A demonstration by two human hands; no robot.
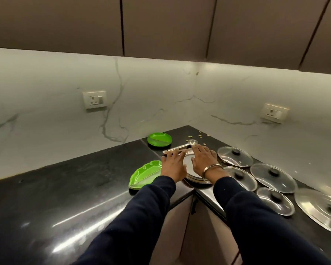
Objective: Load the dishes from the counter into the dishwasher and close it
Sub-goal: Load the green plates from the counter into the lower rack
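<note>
Both hands are lying over a steel plate [196,176] at the desk [75,178] corner: left hand [173,166] spread, fingertips touching a ladle [180,148]; right hand [204,159] flat, fingers straight.

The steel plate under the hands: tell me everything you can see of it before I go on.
The steel plate is round and shiny, of metal by its look, with a raised rim, and lies flat on the black counter at the inner corner. Both hands hide most of it: the left hand is over its left edge, the right hand over its middle and right. Whether their fingers grip it cannot be told. A long metal utensil lies across its far edge. A green leaf-shaped dish sits to its left.
</note>
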